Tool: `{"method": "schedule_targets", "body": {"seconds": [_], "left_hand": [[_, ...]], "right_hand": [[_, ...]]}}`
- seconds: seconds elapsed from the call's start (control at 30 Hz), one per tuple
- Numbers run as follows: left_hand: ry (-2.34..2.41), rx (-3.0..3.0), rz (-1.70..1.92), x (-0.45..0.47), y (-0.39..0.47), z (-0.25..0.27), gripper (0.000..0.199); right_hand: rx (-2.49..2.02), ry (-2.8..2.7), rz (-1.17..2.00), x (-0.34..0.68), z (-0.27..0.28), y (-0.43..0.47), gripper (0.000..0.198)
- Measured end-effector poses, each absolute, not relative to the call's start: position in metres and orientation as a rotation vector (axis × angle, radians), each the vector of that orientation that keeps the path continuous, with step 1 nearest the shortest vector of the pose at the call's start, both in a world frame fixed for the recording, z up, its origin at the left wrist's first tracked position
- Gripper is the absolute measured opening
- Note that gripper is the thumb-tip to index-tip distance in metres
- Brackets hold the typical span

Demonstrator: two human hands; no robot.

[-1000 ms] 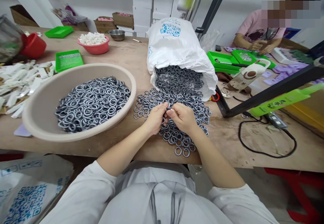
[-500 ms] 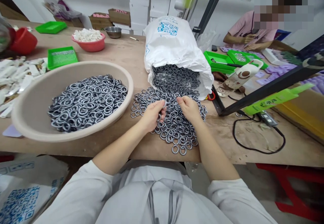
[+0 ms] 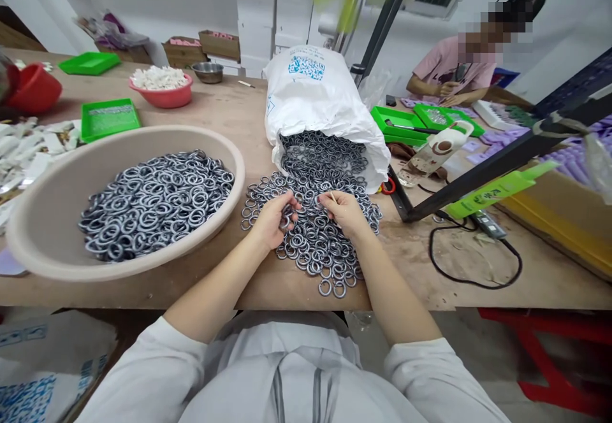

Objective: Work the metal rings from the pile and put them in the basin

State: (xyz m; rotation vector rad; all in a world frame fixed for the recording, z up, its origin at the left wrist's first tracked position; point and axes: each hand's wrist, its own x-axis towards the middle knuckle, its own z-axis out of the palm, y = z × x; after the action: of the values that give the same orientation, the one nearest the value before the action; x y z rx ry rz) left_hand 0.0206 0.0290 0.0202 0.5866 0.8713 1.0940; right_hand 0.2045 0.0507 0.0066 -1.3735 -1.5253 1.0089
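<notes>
A pile of dark grey metallic rings [image 3: 329, 260] spreads over the table from the mouth of a white sack [image 3: 315, 101] lying on its side. My left hand [image 3: 273, 222] is at the left part of the pile, its fingers curled around a few rings. To the right of it, my right hand [image 3: 348, 214] is over the pile with thumb and forefinger pinched together. A small pale sliver shows at those fingertips; I cannot make out what it is. On the left stands a wide beige basin [image 3: 43, 219] holding many more such rings.
A black metal frame bar [image 3: 454, 187] slants up on the right, beside a cable [image 3: 433, 251] and a green tube [image 3: 497, 193]. Green trays [image 3: 86, 120], a pink bowl [image 3: 165, 96] and white pieces [image 3: 29, 149] stand left. A co-worker [image 3: 444, 79] sits across at the back right.
My left hand has shifted slightly left, its fingers curled over rings. My right hand now pinches at a pale sliver. The whole view has turned a little to the right.
</notes>
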Motion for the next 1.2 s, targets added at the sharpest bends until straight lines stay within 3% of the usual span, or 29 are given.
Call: {"method": "schedule_targets", "body": {"seconds": [0.1, 0.33, 0.5, 0.63, 0.83, 1.0, 1.2], "left_hand": [[0.857, 0.718, 1.065, 0.031, 0.023, 0.016, 0.044], [0.779, 0.777, 0.995, 0.037, 0.015, 0.018, 0.047], [0.741, 0.813, 0.975, 0.030, 0.015, 0.024, 0.044], [0.754, 0.779, 0.959, 0.031, 0.013, 0.025, 0.048], [0.751, 0.750, 0.952, 0.030, 0.013, 0.027, 0.052], [0.762, 0.704, 1.001, 0.029, 0.014, 0.027, 0.052], [0.760, 0.697, 1.004, 0.030, 0.014, 0.026, 0.052]], "right_hand": [[-1.196, -1.359, 1.127, 0.189, 0.009, 0.042, 0.041], [-1.151, -1.514, 0.781, 0.168, 0.004, 0.031, 0.032], [-1.004, -1.528, 1.025, 0.175, 0.012, 0.028, 0.032], [-1.005, -1.539, 0.828, 0.169, 0.016, 0.026, 0.035], [-1.160, -1.589, 0.771, 0.173, 0.014, 0.028, 0.056], [-1.215, -1.952, 0.360, 0.175, 0.024, 0.015, 0.049], [-1.279, -2.055, 0.292, 0.168, 0.027, 0.007, 0.051]]}}
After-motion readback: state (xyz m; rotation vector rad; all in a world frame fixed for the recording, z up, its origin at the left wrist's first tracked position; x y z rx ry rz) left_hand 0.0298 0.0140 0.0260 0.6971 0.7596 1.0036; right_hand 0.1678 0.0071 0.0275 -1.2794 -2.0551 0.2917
